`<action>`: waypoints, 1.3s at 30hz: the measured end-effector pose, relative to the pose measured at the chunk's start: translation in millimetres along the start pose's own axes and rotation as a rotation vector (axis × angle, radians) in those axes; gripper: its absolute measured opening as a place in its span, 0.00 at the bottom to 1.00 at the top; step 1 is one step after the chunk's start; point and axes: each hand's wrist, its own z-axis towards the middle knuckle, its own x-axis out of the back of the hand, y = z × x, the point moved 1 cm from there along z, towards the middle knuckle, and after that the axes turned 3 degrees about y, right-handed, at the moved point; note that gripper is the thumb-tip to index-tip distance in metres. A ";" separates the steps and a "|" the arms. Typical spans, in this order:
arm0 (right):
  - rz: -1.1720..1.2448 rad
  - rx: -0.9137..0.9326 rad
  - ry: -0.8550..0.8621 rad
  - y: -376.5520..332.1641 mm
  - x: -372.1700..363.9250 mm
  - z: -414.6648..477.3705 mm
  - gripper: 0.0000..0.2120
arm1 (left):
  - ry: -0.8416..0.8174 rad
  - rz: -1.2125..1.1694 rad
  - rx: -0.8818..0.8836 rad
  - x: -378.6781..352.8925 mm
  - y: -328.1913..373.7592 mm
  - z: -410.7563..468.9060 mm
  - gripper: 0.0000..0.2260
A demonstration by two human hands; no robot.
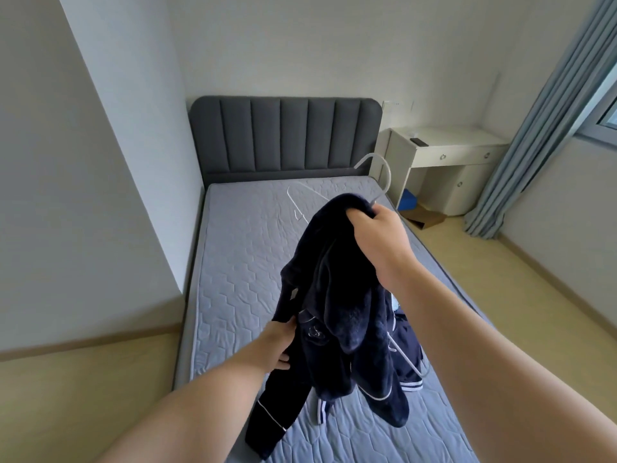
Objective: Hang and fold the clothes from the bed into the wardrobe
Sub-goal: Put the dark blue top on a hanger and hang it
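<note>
Hanging plush, navy, white-piped garment: right hand grips it with hanger, left hand pinches its edge.

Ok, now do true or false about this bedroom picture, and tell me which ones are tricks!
1. The right hand holds the dark blue garment up by its top, with a hanger hook sticking out above the fingers. True.
2. The left hand is empty. False: it grips the dark blue garment lower down.
3. The headboard is white. False: it is dark grey.
4. A white desk stands beside the bed. True.
</note>
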 end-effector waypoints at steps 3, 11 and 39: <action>0.114 -0.060 0.005 -8.5 8.1 -1.5 0.08 | 0.071 -0.002 0.005 2.7 1.5 10.9 0.30; 0.230 -0.163 0.044 -2.4 25.8 6.5 0.10 | 0.259 -0.064 -0.169 16.8 -4.5 40.1 0.16; 0.382 -0.243 0.069 54.6 -13.4 10.5 0.17 | 0.593 1.130 -0.632 85.5 168.0 -131.1 0.05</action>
